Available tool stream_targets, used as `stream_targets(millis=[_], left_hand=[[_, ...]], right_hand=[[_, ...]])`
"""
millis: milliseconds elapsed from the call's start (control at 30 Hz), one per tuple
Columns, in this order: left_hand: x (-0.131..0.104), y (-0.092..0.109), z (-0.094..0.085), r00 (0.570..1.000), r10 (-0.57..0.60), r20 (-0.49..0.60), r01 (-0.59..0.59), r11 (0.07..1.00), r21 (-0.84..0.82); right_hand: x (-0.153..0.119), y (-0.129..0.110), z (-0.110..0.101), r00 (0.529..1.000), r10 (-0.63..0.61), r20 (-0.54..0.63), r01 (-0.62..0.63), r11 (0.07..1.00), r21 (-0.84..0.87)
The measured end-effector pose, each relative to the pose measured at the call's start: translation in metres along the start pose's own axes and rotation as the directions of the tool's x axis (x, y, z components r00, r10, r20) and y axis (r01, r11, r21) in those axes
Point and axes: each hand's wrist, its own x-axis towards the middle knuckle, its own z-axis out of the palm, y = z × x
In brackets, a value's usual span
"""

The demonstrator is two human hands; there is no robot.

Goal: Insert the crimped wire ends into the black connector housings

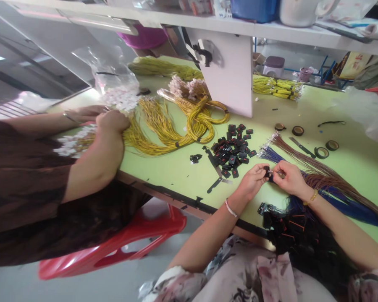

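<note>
My left hand (254, 181) pinches a small black connector housing (266, 171) above the green table. Close on its right, my right hand (286, 176) is closed on a thin wire with a metal terminal (270, 171), its tip at the housing. To the left of my hands lies a pile of black connector housings (231, 151), some with red marks. Bundles of brown wires (326, 181) and blue wires (343, 203) with metal ends spread to the right. Below my wrists sits a heap of black housings (297, 228) with wires attached.
A co-worker's hands (111, 119) handle white connectors at the left, beside yellow wire bundles (176, 140). Tape rolls (321, 152) and a utility knife (302, 147) lie at the right; another knife (214, 184) lies near the front edge. A shelf (189, 19) overhangs the table; a red stool (138, 239) stands below.
</note>
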Motion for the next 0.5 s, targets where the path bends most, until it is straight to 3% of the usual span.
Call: stream_targets(millis=[500], left_hand=[[-0.0009, -0.0071, 0.007, 0.99, 0.087, -0.109, -0.066, 0.982, 0.178]], right_hand=[[-0.0017, 0.0037, 0.0097, 0.998, 0.014, 0.069, -0.018, 0.998, 0.056]])
